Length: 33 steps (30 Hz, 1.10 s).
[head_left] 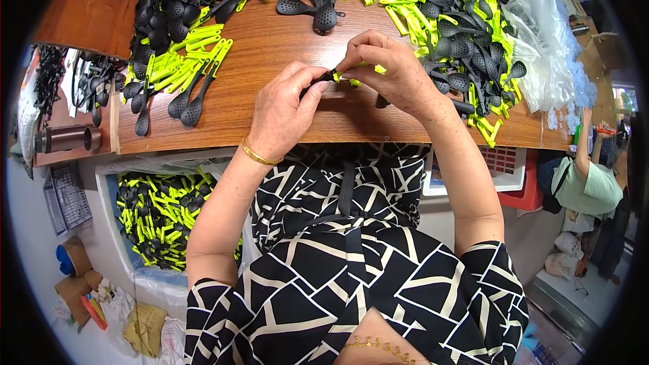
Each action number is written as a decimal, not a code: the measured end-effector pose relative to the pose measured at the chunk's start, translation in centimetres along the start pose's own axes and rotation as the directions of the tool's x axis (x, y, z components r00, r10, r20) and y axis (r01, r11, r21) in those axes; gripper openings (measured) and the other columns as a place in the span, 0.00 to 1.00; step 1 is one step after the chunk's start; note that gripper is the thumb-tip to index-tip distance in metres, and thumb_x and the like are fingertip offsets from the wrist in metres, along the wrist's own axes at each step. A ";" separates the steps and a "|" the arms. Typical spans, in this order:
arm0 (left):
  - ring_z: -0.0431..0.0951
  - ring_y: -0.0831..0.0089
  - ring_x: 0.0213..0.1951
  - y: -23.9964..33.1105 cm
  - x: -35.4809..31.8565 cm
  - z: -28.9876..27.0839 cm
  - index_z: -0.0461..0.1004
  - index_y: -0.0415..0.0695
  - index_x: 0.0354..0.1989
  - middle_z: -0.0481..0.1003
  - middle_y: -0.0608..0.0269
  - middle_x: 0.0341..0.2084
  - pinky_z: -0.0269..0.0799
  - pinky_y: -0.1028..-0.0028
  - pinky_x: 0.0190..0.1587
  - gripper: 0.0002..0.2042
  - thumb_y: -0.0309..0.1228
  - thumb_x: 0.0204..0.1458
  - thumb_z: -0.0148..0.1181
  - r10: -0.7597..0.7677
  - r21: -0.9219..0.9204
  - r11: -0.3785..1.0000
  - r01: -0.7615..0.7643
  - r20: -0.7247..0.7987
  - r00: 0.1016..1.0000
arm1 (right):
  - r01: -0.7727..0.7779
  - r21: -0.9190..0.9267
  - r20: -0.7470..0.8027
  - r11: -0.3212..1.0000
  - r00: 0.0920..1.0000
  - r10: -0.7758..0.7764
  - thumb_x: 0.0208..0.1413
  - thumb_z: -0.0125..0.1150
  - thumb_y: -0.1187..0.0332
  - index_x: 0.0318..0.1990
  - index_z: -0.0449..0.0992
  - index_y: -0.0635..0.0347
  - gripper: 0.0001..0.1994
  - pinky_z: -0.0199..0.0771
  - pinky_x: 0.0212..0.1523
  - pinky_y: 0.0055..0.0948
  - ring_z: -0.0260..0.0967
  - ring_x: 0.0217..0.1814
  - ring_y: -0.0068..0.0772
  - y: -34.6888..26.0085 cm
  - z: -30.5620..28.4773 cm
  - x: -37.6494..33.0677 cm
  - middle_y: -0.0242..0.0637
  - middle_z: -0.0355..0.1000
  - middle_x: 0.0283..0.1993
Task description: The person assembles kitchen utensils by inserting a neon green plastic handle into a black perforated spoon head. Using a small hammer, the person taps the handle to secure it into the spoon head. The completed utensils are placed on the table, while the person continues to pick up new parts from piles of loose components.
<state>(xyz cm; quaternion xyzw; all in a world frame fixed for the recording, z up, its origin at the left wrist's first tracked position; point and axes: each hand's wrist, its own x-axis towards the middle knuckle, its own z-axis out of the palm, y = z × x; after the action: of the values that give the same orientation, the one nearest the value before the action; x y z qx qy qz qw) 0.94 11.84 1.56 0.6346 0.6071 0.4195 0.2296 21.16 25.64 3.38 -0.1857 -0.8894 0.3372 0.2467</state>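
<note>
My left hand point(284, 105) pinches a thin black piece point(305, 88), apparently the shaft of a black spoon; the rest is behind my fingers. My right hand point(395, 74) is closed on a lime-green handle point(354, 82), which shows between and below its fingers. The two hands meet over the front of the wooden table point(243, 122), where black meets green. Just beyond them lie several loose black perforated spoons point(325, 19). To the left of my left hand, perforated spoons with green handles point(192, 111) lie side by side.
Heaped lime-green handles point(405, 13) and black spoons point(473, 57) cover the table's right side. More black spoons point(169, 13) are piled at far left. Below left stands a lined bin point(108, 220) of black-and-green pieces. Clear plastic sheeting point(534, 40) drapes the right edge. Another person point(588, 186) is at far right.
</note>
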 end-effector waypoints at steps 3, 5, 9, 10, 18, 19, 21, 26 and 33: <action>0.82 0.60 0.40 0.2 0.0 -0.1 0.83 0.38 0.51 0.80 0.55 0.38 0.76 0.66 0.45 0.09 0.26 0.65 0.64 0.035 0.038 0.999 -0.034 -0.003 0.999 | 0.023 0.008 -0.036 1.000 0.999 -0.023 0.56 0.75 0.74 0.42 0.84 0.59 0.08 0.80 0.52 0.37 0.80 0.51 0.40 0.0 0.2 -0.3 0.37 0.80 0.47; 0.82 0.59 0.40 0.1 0.1 -0.1 0.83 0.38 0.51 0.80 0.55 0.39 0.77 0.66 0.45 0.09 0.26 0.65 0.64 0.056 0.059 0.997 -0.056 -0.002 0.998 | -0.008 0.078 -0.011 0.997 1.000 0.009 0.56 0.75 0.74 0.42 0.83 0.60 0.08 0.80 0.52 0.37 0.80 0.51 0.40 0.0 0.2 -0.2 0.37 0.81 0.46; 0.83 0.58 0.41 0.1 0.2 -0.5 0.83 0.38 0.51 0.80 0.55 0.39 0.77 0.65 0.45 0.09 0.25 0.64 0.65 0.093 0.069 0.993 -0.093 0.002 0.996 | 0.021 0.067 0.021 0.998 1.000 -0.023 0.60 0.73 0.73 0.42 0.81 0.64 0.07 0.81 0.53 0.35 0.80 0.51 0.35 0.2 0.2 -0.3 0.38 0.80 0.48; 0.83 0.58 0.41 0.1 0.2 -0.6 0.83 0.38 0.51 0.80 0.55 0.38 0.77 0.65 0.45 0.09 0.25 0.64 0.65 0.103 0.069 0.992 -0.103 0.004 0.995 | -0.016 0.110 0.023 0.994 1.000 0.013 0.61 0.72 0.73 0.43 0.81 0.64 0.07 0.81 0.54 0.35 0.80 0.52 0.34 0.1 0.2 -0.3 0.38 0.80 0.48; 0.83 0.56 0.41 -0.1 0.5 -1.0 0.83 0.39 0.50 0.81 0.55 0.39 0.77 0.64 0.45 0.09 0.24 0.62 0.65 0.156 0.136 0.978 -0.157 0.014 0.988 | -0.254 0.377 0.092 0.891 0.967 0.237 0.66 0.71 0.68 0.45 0.83 0.63 0.08 0.79 0.55 0.29 0.79 0.50 0.25 0.0 0.6 -0.9 0.33 0.83 0.47; 0.83 0.56 0.42 -0.1 0.5 -1.0 0.83 0.39 0.50 0.81 0.55 0.39 0.77 0.64 0.45 0.09 0.24 0.62 0.65 0.145 0.120 0.982 -0.146 0.017 0.989 | -0.270 0.380 0.123 0.885 0.963 0.240 0.67 0.70 0.69 0.46 0.82 0.64 0.08 0.80 0.56 0.29 0.79 0.52 0.25 0.1 0.5 -0.9 0.34 0.83 0.49; 0.83 0.56 0.41 -0.2 0.5 -1.0 0.83 0.39 0.49 0.81 0.55 0.39 0.77 0.64 0.44 0.09 0.23 0.62 0.65 0.153 0.127 0.980 -0.155 0.023 0.988 | -0.302 0.382 0.187 0.873 0.951 0.247 0.68 0.68 0.72 0.48 0.80 0.67 0.08 0.82 0.59 0.30 0.79 0.54 0.25 0.4 0.1 -1.1 0.37 0.81 0.55; 0.83 0.56 0.40 0.1 0.6 -1.1 0.83 0.38 0.49 0.80 0.55 0.38 0.77 0.65 0.44 0.09 0.23 0.61 0.66 0.159 0.127 0.978 -0.163 0.042 0.986 | -0.321 0.300 0.145 0.898 0.946 0.290 0.68 0.68 0.71 0.49 0.81 0.65 0.08 0.83 0.55 0.31 0.81 0.53 0.26 -0.9 0.0 -0.8 0.37 0.83 0.51; 0.83 0.60 0.39 0.6 -1.0 -0.2 0.82 0.36 0.50 0.80 0.54 0.36 0.78 0.67 0.42 0.09 0.21 0.62 0.65 0.140 0.097 0.986 -0.138 -0.013 0.990 | 0.076 -0.197 -0.095 0.978 0.991 -0.096 0.58 0.73 0.69 0.46 0.85 0.54 0.10 0.82 0.47 0.37 0.82 0.44 0.44 -1.1 2.1 -1.6 0.36 0.83 0.39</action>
<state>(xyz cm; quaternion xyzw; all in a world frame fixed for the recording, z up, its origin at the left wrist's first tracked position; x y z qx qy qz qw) 1.21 10.73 1.94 0.6816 0.5832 0.4108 0.1630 21.12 22.99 2.23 -0.1874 -0.9110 0.2285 0.2877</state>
